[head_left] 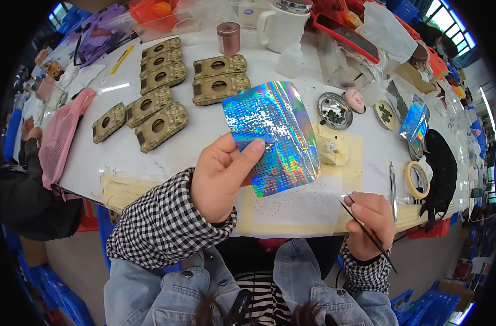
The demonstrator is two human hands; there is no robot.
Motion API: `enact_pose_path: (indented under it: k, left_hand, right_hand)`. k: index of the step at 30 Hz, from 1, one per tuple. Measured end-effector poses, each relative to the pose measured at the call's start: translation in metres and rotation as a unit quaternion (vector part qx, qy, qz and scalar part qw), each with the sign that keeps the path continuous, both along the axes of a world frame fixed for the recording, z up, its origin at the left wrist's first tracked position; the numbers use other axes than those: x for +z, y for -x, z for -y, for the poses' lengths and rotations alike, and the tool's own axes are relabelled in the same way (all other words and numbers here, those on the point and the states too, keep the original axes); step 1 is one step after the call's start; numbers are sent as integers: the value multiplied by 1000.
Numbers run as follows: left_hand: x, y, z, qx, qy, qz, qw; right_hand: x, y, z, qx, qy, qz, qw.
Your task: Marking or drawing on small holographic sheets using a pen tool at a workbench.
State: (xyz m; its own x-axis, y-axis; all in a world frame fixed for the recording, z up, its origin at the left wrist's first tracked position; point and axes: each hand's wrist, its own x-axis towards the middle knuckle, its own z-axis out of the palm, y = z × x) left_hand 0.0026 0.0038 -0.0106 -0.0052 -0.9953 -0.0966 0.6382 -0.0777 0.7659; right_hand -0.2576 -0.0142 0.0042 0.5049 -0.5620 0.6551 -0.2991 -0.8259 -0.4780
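Sheet of rectangular blue-silver holographic film (285, 138), pinched by left hand (222, 169), appears light, flexible, crease-prone: hold edges; right hand (368, 223) grips slender dark pointed tool (377, 242).

Left hand (221, 171): checked cuff; grips one iridescent silver-blue sheet (283, 138) between thumb and fingers, raised over the table (204, 127). Right hand (367, 225): holds slim dark tweezers (371, 233), tips near the tabletop. Beyond the left hand: camouflage model hulls (160, 127), each with a round opening. To the left: pink mesh basket (63, 141), yellow cutter (122, 60). To the rear: white mug (280, 30), pink canister (228, 41). To the right: metal dish (326, 103) holding dark bits, cream tape roll (408, 176).
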Motion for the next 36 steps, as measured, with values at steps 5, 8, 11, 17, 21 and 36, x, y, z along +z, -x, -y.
enact_pose_path:
  k: [5, 8, 11, 17, 21, 36]
  left_hand:
    - [-2, -2, -2, -6, 23, 14, 1000]
    - [2, 0, -2, -18, 14, 7, 1000]
    - [4, -1, -4, -36, 9, -9, 999]
    - [4, -5, -7, -35, 27, 57, 997]
    - [7, -3, -7, -18, 24, 48, 998]
    - [10, -2, -7, -13, 23, 82, 996]
  right_hand:
    - [29, -41, 18, 94, 129, -49, 986]
    - [26, -59, 29, 123, 165, -55, 977]
    - [21, -68, 33, 121, 160, -76, 977]
    - [15, -68, 33, 121, 157, -79, 977]
    - [14, -66, 33, 118, 136, -57, 982]
    - [11, -67, 37, 126, 81, -42, 988]
